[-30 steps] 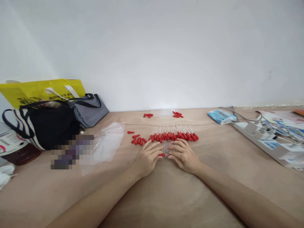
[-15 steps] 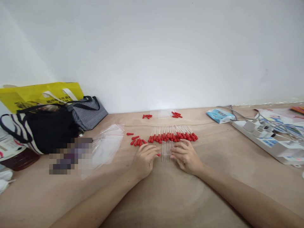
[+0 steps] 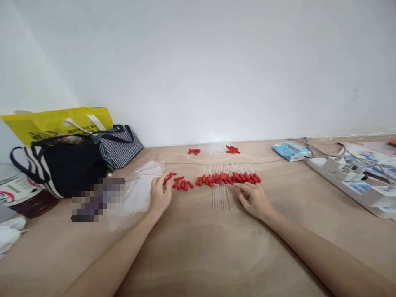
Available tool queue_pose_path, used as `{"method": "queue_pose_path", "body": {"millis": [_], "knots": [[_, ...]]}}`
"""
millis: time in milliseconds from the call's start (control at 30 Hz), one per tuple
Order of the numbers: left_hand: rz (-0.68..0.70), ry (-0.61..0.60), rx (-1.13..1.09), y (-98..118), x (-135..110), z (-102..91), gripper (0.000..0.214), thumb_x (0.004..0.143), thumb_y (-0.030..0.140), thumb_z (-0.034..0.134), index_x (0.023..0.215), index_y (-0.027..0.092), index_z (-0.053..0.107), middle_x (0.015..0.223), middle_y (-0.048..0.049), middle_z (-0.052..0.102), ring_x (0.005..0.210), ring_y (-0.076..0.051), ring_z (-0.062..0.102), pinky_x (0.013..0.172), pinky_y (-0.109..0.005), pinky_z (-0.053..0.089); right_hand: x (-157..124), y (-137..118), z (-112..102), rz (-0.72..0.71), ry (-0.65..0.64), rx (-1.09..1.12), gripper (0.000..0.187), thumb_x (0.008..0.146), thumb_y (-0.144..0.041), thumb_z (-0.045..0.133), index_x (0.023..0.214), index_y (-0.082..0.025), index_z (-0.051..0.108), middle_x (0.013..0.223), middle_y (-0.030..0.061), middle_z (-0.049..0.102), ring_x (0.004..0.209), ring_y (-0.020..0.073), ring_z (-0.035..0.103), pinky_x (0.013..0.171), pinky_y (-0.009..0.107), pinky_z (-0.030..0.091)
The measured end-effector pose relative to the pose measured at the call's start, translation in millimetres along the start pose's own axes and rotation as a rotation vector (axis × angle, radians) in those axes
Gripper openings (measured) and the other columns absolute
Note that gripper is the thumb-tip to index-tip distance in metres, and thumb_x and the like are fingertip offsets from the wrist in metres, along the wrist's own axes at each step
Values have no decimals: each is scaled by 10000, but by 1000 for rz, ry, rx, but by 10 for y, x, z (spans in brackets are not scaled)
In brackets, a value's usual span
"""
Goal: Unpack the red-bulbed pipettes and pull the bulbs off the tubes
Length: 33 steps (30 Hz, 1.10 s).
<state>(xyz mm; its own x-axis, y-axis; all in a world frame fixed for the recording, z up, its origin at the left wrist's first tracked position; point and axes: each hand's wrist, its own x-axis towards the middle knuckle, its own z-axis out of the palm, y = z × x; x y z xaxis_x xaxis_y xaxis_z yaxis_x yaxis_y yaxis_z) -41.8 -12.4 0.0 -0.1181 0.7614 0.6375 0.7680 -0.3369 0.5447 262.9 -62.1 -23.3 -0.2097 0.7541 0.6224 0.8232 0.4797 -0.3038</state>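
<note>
My left hand [image 3: 161,193] is at the left end of the loose red rubber bulbs [image 3: 183,184], with its thumb and fingers closed on a red bulb [image 3: 167,178]. My right hand [image 3: 253,199] rests beside a small row of bare clear tubes [image 3: 219,197], its fingers stretched toward the row's right side and slightly apart. One tube [image 3: 229,200] lies a little apart from the others, near those fingertips. Beyond both hands runs a row of droppers [image 3: 229,178], clear tubes with red bulbs on their near ends.
Clear zip bags [image 3: 139,189] lie left of my left hand. At the back are two small red bulb piles [image 3: 194,152] [image 3: 233,149] and more tubes [image 3: 217,151]. Bags [image 3: 71,165] stand left; a tissue pack [image 3: 291,151] and power strip [image 3: 346,181] lie right.
My left hand has moved left, away from the bare tubes to the loose bulbs. My right hand has drawn slightly right, uncovering more of the tubes.
</note>
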Motion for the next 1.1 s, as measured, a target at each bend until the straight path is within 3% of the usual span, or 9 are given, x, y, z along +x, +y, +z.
{"method": "queue_pose_path", "body": {"millis": [167,333,533,667,800,933,1100], "knots": [[-173,-77,-79,-127,118,-40,269,674,339,525,872,158,553,758,-32,572,612,-135,544,583,-269,492,1,-40,-39,5,37,-80,191,756,-177,437,816,-201,616,729,15,652,599,133,548,651,294,317],[-238,-182,-66,-94,117,-26,279,627,372,561,805,158,546,688,-20,598,621,-151,577,611,-286,495,14,-140,-32,-27,27,-115,210,774,-172,436,837,-213,632,789,29,660,705,148,562,664,298,284],[-226,-209,4,-74,113,-41,277,687,420,496,779,165,553,679,-29,609,636,-170,579,625,-293,478,19,-230,-93,-18,-103,-78,207,802,-302,458,895,-245,634,849,23,650,779,170,548,710,330,279],[-142,-201,68,-113,112,-45,261,734,391,452,793,166,569,735,-47,608,674,-183,570,662,-309,468,17,-220,-107,-11,-136,-53,240,835,-293,409,941,-247,619,873,16,648,808,168,540,724,335,283],[87,-122,171,-37,68,-49,235,774,319,427,836,171,598,861,-75,586,842,-220,528,790,-373,420,26,-180,-85,53,-78,-45,285,863,-249,340,949,-224,611,881,24,652,808,157,541,714,320,290],[329,-187,156,273,-14,35,172,784,300,480,812,192,611,873,-49,577,869,-201,499,813,-350,391,44,-138,-81,140,-16,-39,281,864,-271,343,888,-212,617,875,20,657,812,160,542,729,315,283],[395,-310,152,749,-17,379,136,761,322,540,746,202,604,848,-25,572,867,-194,490,801,-344,373,46,-86,-108,174,11,-64,271,842,-281,382,720,-210,613,760,5,660,763,164,538,715,317,264]]}}
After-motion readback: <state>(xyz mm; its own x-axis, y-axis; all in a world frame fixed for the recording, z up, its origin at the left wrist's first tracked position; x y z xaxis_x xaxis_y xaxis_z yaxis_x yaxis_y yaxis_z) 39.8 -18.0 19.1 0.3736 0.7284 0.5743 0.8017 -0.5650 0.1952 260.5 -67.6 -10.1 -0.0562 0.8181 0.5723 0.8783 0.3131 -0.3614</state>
